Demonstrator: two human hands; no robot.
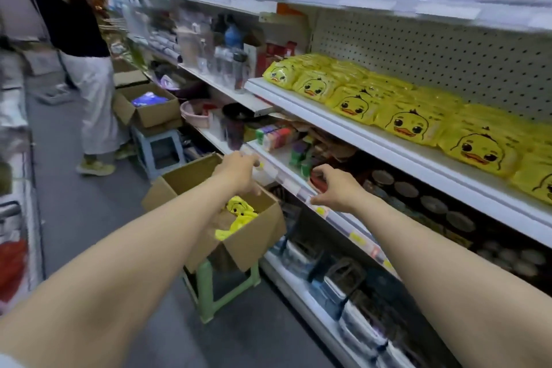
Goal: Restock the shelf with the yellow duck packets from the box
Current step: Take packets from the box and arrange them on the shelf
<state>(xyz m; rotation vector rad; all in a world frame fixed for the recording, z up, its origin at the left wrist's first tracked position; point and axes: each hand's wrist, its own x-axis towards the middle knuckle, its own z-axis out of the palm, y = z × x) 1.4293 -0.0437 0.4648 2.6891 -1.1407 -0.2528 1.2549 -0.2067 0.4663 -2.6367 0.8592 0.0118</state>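
Note:
Yellow duck packets (pixel 412 121) lie in rows along the white shelf (pixel 343 125) at the right. Below, an open cardboard box (pixel 248 242) sits on a green stool (pixel 209 290); a few duck packets (pixel 239 212) lie inside it. My left hand (pixel 239 172) hovers over the box's far side, fingers loosely curled, holding nothing. My right hand (pixel 337 188) is beside the lower shelf's edge, to the right of the box, fingers relaxed and empty.
Another person (pixel 80 69) stands further down the aisle at the left, reaching to the top shelf. More cardboard boxes (pixel 149 107) and a blue stool (pixel 161 149) line the shelf's foot. Lower shelves hold cups, jars and lidded containers. Grey floor runs along the left.

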